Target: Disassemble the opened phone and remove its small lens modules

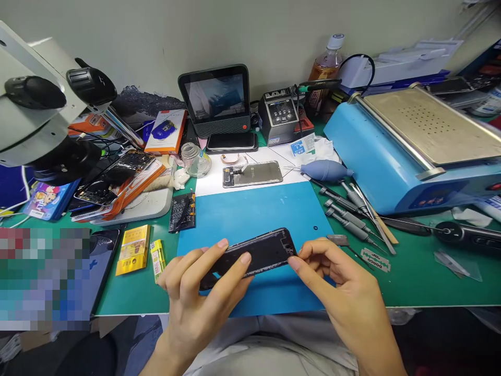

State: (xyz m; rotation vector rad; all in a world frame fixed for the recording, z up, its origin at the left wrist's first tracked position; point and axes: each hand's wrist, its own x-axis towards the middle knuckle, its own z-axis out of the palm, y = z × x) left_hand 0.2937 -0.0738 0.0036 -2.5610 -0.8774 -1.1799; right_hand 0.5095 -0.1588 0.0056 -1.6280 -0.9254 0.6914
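Head view: phone point(266, 254) partly hidden

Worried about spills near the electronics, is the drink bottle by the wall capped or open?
Capped: the white cap sits atop the bottle, covering its mouth.

The left hand point(207, 292) partly hides the phone panel point(264, 254), the left edge of view crops the microscope point(23, 130), and pixelation masks detail at lower left.

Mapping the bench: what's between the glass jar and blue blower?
Head view: a phone panel lies on white paper there; a curved strip lies behind it.
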